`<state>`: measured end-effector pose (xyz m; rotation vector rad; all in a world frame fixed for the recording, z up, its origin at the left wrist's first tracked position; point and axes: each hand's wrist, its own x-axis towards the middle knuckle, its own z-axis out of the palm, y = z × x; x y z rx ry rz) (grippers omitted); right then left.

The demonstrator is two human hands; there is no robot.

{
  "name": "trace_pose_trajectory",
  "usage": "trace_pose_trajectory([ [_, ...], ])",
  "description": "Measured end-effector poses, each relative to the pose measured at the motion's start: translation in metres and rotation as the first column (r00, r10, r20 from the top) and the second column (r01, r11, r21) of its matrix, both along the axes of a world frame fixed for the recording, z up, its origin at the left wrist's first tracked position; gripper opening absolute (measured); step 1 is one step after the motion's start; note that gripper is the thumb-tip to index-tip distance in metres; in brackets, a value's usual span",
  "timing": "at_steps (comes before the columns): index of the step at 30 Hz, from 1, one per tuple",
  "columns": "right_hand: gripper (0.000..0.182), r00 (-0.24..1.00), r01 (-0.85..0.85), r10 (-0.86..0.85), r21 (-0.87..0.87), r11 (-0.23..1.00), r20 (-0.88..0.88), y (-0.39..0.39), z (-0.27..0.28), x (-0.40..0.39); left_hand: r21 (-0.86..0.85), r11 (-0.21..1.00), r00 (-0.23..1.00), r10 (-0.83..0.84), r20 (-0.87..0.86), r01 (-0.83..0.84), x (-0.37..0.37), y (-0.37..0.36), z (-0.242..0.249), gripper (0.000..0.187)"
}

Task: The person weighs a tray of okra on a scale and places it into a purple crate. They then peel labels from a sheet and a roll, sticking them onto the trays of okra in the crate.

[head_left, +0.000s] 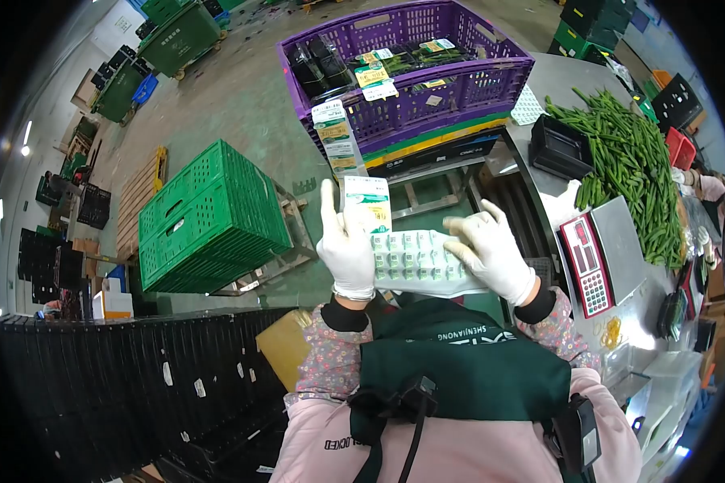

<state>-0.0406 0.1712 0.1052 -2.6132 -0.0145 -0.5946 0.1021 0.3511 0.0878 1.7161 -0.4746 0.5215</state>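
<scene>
My left hand, in a white glove, is closed on a strip of printed labels that hangs down from the purple crate's side. Its index finger points up along the strip's left edge. Between my hands lies a sheet of small green-and-white stickers. My right hand, also gloved, has its fingers bent and apart over the sheet's right edge; whether the fingertips pinch a sticker is too small to tell. Ahead, the purple crate holds dark trays of green vegetables with labels on them.
Green crates stand to the left. At the right, a metal table bears a pile of green pods, a black tray and a red-and-white scale. Stacked black trays are at the lower left.
</scene>
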Motion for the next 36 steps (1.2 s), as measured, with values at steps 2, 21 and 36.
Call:
trace_pose_trajectory([
  [2, 0.024, 1.000, -0.002, 0.003, 0.087, 0.996, -0.004, 0.007, 0.003, 0.000, 0.180, 0.984, 0.916, 0.057, -0.396, 0.016, -0.014, 0.002, 0.022, 0.039],
  [21, 0.022, 0.925, 0.191, 0.173, 0.810, 0.555, -0.337, -0.011, 0.018, -0.024, -0.048, 0.665, 0.537, -0.641, -0.548, 0.745, -0.023, 0.056, 0.021, 0.039],
  [36, 0.013, 0.984, 0.007, 0.101, 0.596, 0.803, -0.148, -0.011, 0.016, -0.036, 0.166, 0.732, 0.735, -0.587, -0.339, 0.660, -0.050, 0.049, 0.045, 0.026],
])
